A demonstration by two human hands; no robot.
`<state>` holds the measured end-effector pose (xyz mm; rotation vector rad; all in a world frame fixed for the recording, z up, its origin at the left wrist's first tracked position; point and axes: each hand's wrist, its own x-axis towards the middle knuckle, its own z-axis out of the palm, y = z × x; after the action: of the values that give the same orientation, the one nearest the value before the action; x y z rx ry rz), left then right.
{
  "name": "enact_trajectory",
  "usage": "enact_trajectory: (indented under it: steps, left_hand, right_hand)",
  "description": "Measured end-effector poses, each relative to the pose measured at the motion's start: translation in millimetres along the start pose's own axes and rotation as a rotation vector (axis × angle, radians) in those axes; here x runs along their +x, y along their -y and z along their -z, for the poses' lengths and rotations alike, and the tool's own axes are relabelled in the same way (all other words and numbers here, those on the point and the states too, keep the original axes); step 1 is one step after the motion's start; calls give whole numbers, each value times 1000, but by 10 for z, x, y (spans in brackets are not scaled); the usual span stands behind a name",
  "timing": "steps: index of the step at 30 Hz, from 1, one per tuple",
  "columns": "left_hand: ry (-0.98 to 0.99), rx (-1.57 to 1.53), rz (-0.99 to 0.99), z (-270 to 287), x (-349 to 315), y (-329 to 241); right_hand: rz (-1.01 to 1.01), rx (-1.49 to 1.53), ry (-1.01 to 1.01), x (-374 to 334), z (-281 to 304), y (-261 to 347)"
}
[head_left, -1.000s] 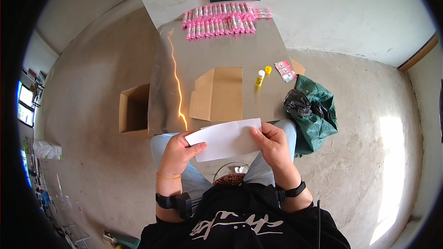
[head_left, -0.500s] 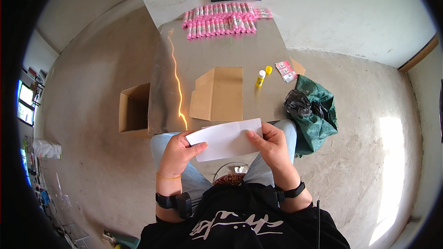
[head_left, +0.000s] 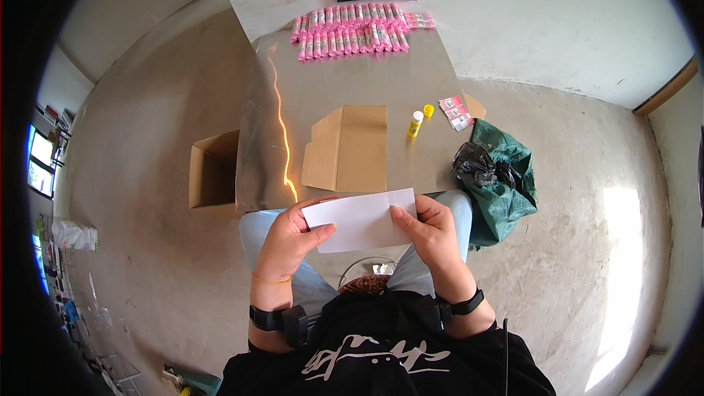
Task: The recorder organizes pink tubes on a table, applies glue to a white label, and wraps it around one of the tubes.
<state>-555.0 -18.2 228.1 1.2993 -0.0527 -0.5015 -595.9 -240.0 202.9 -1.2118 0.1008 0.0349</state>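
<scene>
A white sheet of paper (head_left: pixel 361 221), seemingly folded, is held level over my lap, just off the near edge of the table. My left hand (head_left: pixel 292 233) pinches its left end, thumb on top and fingers underneath. At the right end my right hand (head_left: pixel 429 226) grips it the same way. Beyond the paper, a flat brown cardboard piece (head_left: pixel 361 148) with angled flaps lies on the table. To its right stands a glue stick (head_left: pixel 416 125) with its white end up, and a yellow cap (head_left: pixel 428 111) sits beside it.
Pink-wrapped rolls (head_left: pixel 352 33) line the far end of the metal table (head_left: pixel 293 81). Small printed cards (head_left: pixel 456 114) lie at its right edge. A green sack with black plastic (head_left: pixel 506 176) stands at the right, an open cardboard box (head_left: pixel 214 172) at the left.
My left hand has shifted slightly right along with the paper's left end. My right hand stays almost in place.
</scene>
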Motion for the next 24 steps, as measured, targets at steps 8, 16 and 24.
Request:
enact_trajectory:
  steps: [8, 16, 24]
  left_hand:
    - [-19, 2, 12, 55, 3, 68]
    - [-36, -3, -6, 58, -11, 65]
    - [-37, -18, -3, 50, -15, 48]
  right_hand:
    - [13, 26, 8, 9, -26, 17]
    - [3, -45, -19, 8, -20, 25]
    - [19, 16, -47, 23, -50, 31]
